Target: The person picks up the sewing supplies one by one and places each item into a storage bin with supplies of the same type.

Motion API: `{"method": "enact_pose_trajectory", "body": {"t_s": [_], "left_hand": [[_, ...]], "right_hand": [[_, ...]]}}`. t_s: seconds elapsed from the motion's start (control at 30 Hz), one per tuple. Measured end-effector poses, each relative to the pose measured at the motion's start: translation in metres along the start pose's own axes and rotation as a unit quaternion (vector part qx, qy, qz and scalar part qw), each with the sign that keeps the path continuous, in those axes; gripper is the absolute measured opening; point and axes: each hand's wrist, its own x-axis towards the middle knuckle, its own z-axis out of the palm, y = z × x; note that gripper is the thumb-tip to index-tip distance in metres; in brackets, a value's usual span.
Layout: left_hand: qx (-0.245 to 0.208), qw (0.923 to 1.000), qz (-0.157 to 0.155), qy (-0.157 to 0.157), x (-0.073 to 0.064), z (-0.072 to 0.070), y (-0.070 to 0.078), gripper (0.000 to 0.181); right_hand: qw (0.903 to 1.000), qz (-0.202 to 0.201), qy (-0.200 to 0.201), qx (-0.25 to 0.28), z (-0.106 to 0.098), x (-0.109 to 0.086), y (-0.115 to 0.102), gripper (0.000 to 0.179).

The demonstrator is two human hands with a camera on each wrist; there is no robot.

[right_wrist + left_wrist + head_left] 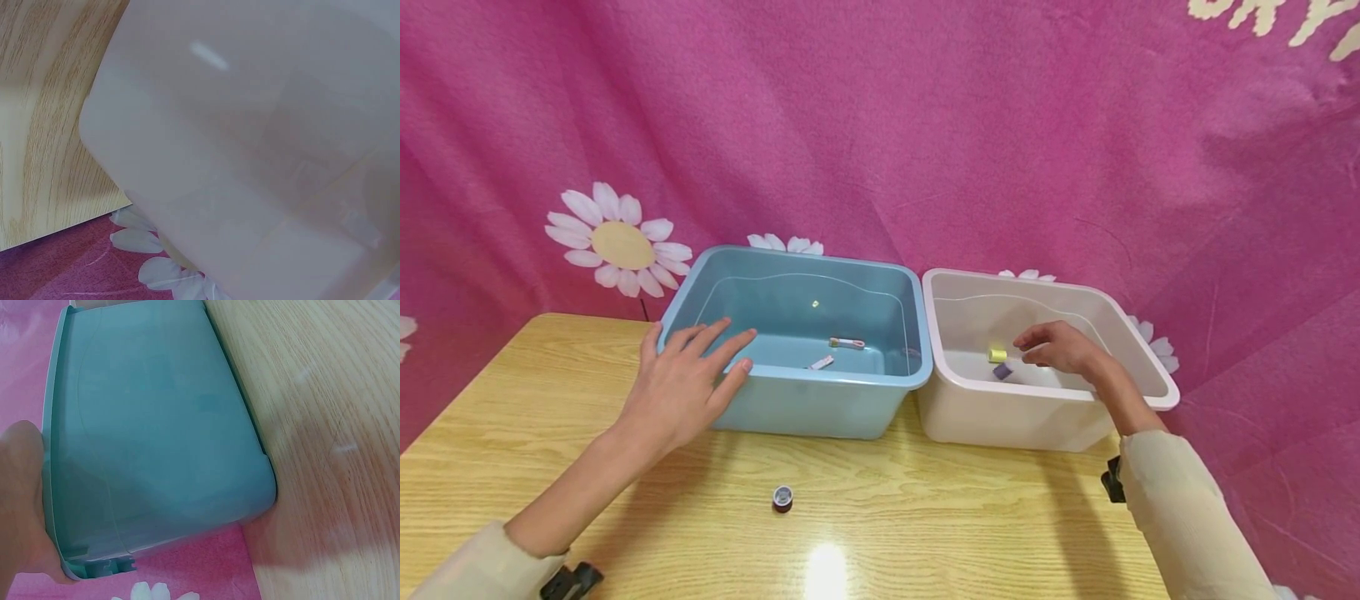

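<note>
My left hand (681,383), fingers spread, is at the front left rim of the blue bin (805,404). In the left wrist view the hand (22,506) lies along the bin's rim. My right hand (1060,348) reaches over the front rim of the pale pink bin (1000,417), fingers loosely bent and nothing visible in them. Below its fingertips lie a yellow spool-like cylinder (997,356) and a dark purple one (1002,371). Inside the blue bin are a slim looped item (847,342) and a small white piece (822,362). The right wrist view shows only bin wall.
On the wooden table (880,508) in front of the blue bin stands a small dark cylinder (782,498) with a pale grey top. The two bins sit side by side, rims nearly touching. A pink flowered cloth (850,125) hangs behind them.
</note>
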Motion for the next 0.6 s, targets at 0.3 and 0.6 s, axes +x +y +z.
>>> {"method": "enact_pose_trajectory", "body": {"t_s": [0.3,0.6], "left_hand": [[-0.003,1.0,-0.004,-0.006,-0.0004,0.0,0.0006,0.047],[-0.002,1.0,-0.002,-0.001,-0.0006,-0.0005,0.0005,0.045]], "right_hand": [[0.9998,0.018,0.013,-0.001,-0.0028,-0.0031,-0.003,0.033],[0.9977,0.009,0.048,-0.046,-0.0082,-0.0058,-0.0095,0.044]]}}
